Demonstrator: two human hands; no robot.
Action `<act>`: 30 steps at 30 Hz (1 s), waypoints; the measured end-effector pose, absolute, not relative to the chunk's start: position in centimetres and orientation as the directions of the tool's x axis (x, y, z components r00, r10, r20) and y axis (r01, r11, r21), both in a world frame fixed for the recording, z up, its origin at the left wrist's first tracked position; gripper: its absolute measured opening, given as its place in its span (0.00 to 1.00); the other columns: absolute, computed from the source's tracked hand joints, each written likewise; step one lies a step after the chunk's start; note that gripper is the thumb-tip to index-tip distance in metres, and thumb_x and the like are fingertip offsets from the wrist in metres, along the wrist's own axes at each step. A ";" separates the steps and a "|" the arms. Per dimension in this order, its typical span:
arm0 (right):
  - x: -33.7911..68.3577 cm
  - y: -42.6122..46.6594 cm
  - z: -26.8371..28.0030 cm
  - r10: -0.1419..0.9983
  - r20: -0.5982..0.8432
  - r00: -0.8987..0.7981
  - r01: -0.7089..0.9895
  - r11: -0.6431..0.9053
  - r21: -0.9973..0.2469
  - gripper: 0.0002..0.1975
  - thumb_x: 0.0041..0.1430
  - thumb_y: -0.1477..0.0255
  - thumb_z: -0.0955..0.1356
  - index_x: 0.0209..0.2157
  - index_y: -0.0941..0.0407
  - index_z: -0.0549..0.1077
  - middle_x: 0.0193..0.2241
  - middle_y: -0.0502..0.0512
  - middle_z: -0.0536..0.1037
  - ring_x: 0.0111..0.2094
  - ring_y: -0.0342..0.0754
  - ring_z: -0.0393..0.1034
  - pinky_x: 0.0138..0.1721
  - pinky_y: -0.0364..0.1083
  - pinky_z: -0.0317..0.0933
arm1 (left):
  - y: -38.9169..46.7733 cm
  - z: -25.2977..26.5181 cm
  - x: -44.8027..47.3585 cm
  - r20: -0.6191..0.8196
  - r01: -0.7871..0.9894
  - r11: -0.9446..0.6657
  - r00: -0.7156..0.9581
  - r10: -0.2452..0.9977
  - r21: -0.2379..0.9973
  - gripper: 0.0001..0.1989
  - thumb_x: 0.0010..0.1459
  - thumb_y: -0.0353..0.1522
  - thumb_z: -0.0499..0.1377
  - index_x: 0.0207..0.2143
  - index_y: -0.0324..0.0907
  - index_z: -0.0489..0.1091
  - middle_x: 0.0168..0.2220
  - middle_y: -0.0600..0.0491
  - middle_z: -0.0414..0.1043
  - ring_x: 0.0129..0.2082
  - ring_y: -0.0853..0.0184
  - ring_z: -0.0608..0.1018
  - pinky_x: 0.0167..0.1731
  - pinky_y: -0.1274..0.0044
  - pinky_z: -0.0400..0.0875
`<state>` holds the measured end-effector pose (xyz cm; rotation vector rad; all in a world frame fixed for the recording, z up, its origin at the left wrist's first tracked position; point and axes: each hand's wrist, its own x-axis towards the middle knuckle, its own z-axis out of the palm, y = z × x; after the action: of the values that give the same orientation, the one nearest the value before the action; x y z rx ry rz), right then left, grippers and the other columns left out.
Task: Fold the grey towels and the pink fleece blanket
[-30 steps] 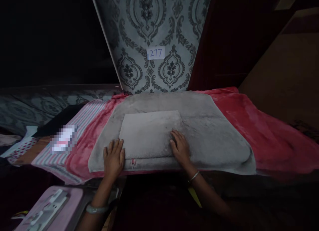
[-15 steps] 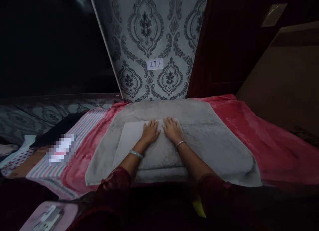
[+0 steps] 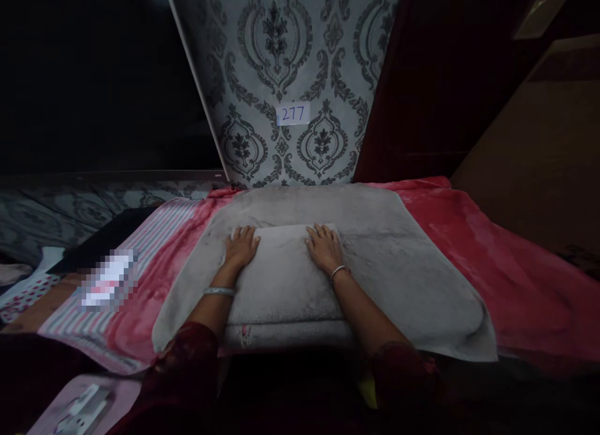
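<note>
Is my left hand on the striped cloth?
No, the left hand lies on the folded gray cloth, at its far left corner.

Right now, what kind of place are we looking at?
Probably a room in someone's home, though I can't tell which. The fancy patterned wallpaper, the big dark screen that looks like a TV, and the red blanket under the grey cloth suggest it.

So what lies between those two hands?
Between the left hand and the right hand, the head view shows just the bare top of the light grey cloth.
</note>
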<state>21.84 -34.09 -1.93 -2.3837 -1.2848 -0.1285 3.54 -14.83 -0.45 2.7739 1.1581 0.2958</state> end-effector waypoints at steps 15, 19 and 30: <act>24.7 -35.0 -2.8 0.410 0.269 0.871 0.476 -0.571 -0.669 0.35 0.60 0.70 0.63 0.68 0.63 0.57 0.56 0.71 0.73 0.61 0.63 0.63 0.62 0.59 0.53 | -10.6 -2.0 -1.3 0.122 0.451 -0.413 0.544 0.830 0.791 0.39 0.59 0.38 0.58 0.70 0.38 0.51 0.71 0.43 0.52 0.71 0.56 0.56 0.69 0.64 0.50; 24.6 -35.0 -2.7 0.367 0.266 0.892 0.434 -0.522 -0.735 0.37 0.59 0.71 0.63 0.69 0.66 0.55 0.51 0.70 0.77 0.53 0.61 0.71 0.56 0.55 0.62 | -11.4 -1.2 -0.8 0.139 0.377 -0.340 0.468 0.873 0.862 0.39 0.59 0.34 0.59 0.70 0.39 0.51 0.69 0.43 0.57 0.68 0.56 0.61 0.67 0.63 0.56; 26.9 -37.0 -1.6 0.470 -0.063 0.880 0.058 -0.239 -0.969 0.25 0.50 0.71 0.69 0.51 0.65 0.75 0.41 0.64 0.82 0.44 0.56 0.76 0.46 0.50 0.69 | -13.5 1.6 -3.0 -0.178 0.231 0.066 0.509 0.842 0.971 0.19 0.49 0.33 0.66 0.43 0.33 0.76 0.35 0.43 0.81 0.35 0.56 0.83 0.38 0.67 0.80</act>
<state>26.90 -36.98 -1.56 -1.7854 -0.4004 0.4044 -3.04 -13.53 1.63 1.4716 0.9843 0.5970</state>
